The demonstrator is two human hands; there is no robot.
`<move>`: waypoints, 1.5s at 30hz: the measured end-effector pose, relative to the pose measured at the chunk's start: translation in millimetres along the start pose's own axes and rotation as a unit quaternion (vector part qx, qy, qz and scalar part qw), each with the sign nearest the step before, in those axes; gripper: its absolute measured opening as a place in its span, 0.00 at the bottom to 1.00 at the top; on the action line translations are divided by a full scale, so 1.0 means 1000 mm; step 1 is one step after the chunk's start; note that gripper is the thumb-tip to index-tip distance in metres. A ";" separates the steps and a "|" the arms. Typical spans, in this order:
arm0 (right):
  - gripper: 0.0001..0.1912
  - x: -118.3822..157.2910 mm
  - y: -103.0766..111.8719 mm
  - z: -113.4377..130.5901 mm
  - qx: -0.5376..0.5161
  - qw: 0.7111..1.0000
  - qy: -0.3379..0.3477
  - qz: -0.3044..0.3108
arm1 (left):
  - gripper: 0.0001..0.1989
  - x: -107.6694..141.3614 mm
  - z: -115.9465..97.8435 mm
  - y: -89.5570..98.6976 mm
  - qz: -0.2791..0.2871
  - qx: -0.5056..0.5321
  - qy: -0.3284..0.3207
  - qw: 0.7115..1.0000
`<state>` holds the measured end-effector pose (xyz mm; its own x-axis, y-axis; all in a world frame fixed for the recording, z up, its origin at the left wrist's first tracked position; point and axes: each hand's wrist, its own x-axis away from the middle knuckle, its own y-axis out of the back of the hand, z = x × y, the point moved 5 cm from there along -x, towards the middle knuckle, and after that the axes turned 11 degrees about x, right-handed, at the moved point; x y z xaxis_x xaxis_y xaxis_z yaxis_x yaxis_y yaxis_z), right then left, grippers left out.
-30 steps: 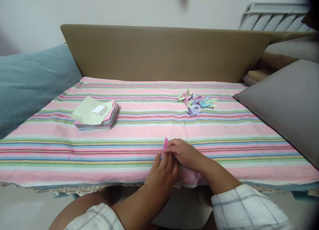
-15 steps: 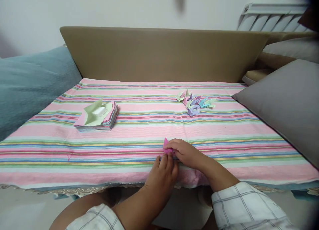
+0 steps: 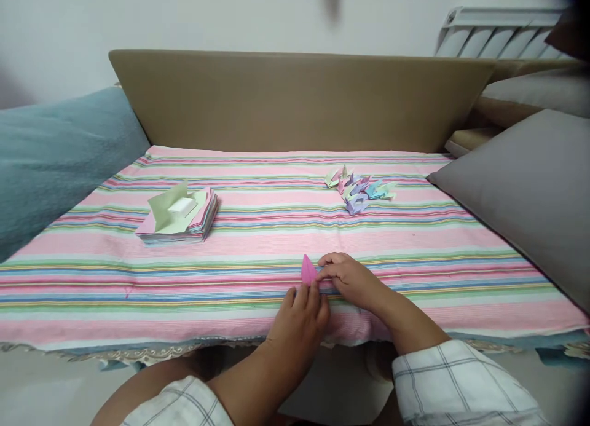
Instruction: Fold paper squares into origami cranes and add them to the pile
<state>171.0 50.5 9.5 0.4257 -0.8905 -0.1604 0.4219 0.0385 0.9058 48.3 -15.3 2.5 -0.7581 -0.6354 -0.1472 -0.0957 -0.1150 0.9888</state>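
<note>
A small pink folded piece of origami paper (image 3: 308, 269) lies on the striped cloth before me, its pointed tip facing away. My left hand (image 3: 302, 318) holds down the near end of the paper under its fingertips, so that end is hidden. From the right, my right hand (image 3: 348, 280) reaches in, its thumb and a finger closed at the paper's right edge; the other fingers are lifted slightly apart. Beyond my hands, to the right, is a cluster of folded paper cranes (image 3: 357, 191) in pastel colours.
At left sits a stack of coloured paper sheets (image 3: 203, 223), with a small white block (image 3: 182, 206) on its lifted green top sheet. The striped cloth (image 3: 258, 241) covers the seat. A teal cushion (image 3: 69, 161) lies left, a grey cushion (image 3: 520, 192) right, and a brown backrest (image 3: 295, 100) behind.
My right hand has drawn back a little to the right from over the pink paper, uncovering more of its pointed tip. My left hand stays in nearly the same place.
</note>
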 end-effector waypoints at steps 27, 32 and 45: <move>0.28 -0.003 -0.004 0.005 0.046 0.999 -0.008 0.012 | 0.17 -0.002 0.001 0.001 -0.018 -0.011 -0.004 1.000; 0.28 0.001 -0.003 0.008 0.051 0.998 0.009 0.017 | 0.17 -0.002 0.001 0.001 -0.019 -0.007 -0.003 1.000; 0.26 -0.009 -0.015 0.001 0.115 0.993 -0.006 0.021 | 0.19 -0.001 0.000 0.003 -0.006 0.000 0.000 1.000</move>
<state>159.6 57.4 -2.2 0.4297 -0.8954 -0.1166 0.2089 -0.0271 0.9776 49.1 -14.7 5.5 -0.7573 -0.6335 -0.1590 -0.1046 -0.1226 0.9869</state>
